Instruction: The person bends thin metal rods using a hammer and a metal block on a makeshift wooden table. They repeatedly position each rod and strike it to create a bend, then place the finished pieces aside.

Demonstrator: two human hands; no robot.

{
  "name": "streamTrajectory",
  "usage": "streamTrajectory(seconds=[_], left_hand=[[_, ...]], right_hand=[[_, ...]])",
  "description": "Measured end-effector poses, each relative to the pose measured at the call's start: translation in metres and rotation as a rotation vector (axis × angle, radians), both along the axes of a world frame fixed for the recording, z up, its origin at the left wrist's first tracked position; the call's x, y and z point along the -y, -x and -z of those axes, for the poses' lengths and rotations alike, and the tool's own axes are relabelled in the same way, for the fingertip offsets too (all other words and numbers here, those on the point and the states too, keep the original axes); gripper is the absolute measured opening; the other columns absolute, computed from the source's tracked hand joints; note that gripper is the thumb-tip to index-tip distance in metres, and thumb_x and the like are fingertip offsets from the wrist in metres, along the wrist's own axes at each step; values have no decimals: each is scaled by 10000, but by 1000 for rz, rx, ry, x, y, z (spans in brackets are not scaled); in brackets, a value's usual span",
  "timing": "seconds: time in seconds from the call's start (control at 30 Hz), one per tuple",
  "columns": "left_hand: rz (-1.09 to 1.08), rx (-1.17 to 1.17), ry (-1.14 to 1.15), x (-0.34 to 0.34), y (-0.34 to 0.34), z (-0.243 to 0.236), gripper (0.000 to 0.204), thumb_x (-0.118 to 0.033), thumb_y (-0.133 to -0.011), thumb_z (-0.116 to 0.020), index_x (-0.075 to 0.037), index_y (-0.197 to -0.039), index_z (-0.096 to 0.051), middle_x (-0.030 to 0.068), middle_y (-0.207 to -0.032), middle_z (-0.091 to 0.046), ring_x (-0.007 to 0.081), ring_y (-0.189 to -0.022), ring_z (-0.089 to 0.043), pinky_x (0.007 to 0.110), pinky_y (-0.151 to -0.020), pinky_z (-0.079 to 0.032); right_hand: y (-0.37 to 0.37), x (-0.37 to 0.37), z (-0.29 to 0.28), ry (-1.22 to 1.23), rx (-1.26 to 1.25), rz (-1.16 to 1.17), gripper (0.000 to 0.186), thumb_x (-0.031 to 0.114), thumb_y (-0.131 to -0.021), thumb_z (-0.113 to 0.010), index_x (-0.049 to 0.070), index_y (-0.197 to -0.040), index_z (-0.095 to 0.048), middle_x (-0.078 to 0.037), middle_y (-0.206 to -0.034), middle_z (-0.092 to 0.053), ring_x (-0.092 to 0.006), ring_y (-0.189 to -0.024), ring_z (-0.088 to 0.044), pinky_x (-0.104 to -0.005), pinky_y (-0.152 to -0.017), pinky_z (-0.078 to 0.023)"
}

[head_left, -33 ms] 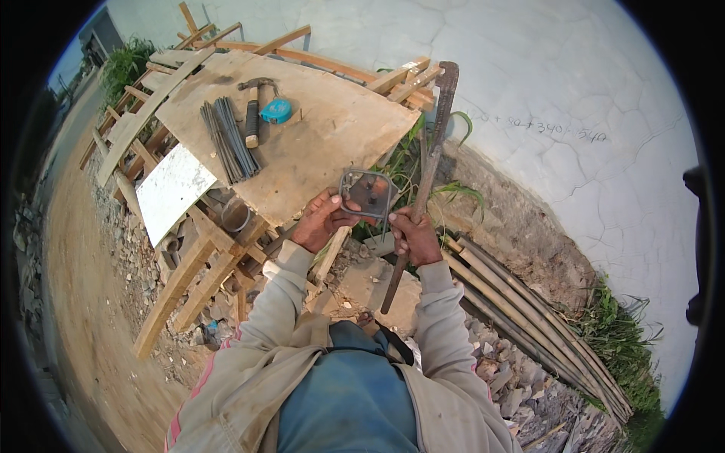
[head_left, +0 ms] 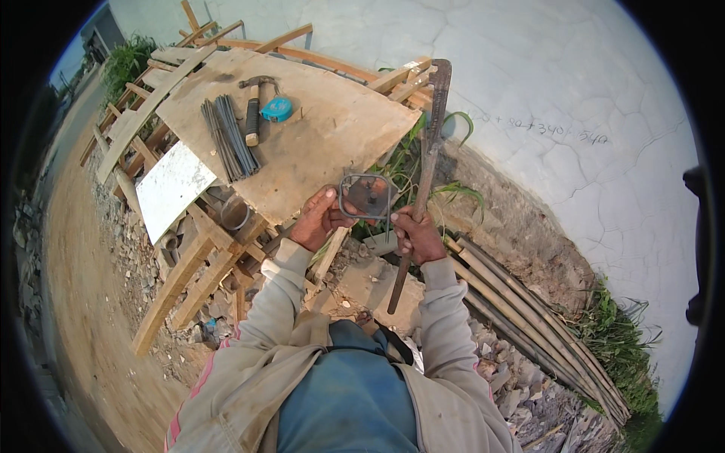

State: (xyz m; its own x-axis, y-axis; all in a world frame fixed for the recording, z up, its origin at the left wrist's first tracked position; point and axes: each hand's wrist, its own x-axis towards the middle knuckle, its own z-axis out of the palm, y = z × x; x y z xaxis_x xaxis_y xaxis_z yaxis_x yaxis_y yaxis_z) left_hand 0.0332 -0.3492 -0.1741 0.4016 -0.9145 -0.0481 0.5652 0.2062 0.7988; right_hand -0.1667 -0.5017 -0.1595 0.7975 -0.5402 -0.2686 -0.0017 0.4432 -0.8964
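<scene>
My left hand [head_left: 317,219] grips the left side of a bent metal rod square [head_left: 365,177] at the centre of the head view. Inside that square shows a dark, rusty flat piece [head_left: 370,195]; whether it is held or lies behind is unclear. My right hand [head_left: 418,236] is closed round a long rusty steel bar [head_left: 434,136] with a thicker top end, held nearly upright, and its fingers also touch the square's straight tail. A board [head_left: 332,136] beyond carries a bundle of cut rods [head_left: 230,136], a hammer [head_left: 252,121] and a teal tape measure [head_left: 277,109].
Stacked timber [head_left: 189,272] and a white board [head_left: 174,189] lie left, beside a dirt road [head_left: 94,302]. A cracked pale wall [head_left: 574,90] stands at the right and back. Long poles [head_left: 529,325], weeds [head_left: 612,332] and rubble [head_left: 513,392] lie low on the right.
The long bar in my right hand has tilted very slightly, its lower end shifting a little to the right. Both hands otherwise stay in almost the same places.
</scene>
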Motion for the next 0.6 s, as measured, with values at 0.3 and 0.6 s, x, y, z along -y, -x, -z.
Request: streamTrajectory(seconds=[0.3,0.6], left_hand=[[-152,89,-207,1,3,27,355,-445,-1013,-571,-102,-930,-619,38,-809,-670,163,-614,-680,271,-581,-564],[-345,-114,-284,11,39,49,339,-421,-1022,-559,-91,-952,-593,40,-797,-656,182,-630,-694,291,-602,-592]], right_hand=[[-17,52,-20,466,-220,-109,267,240,-917,-728,10,-964,-602,1,-615,-517,-94,-470,-452,-281,-440,-370],[-14,52,7,829,-281,-43,341,325,-938,-702,11,-864,-592,13,-622,-433,-98,-564,-429,-325,-523,-370]])
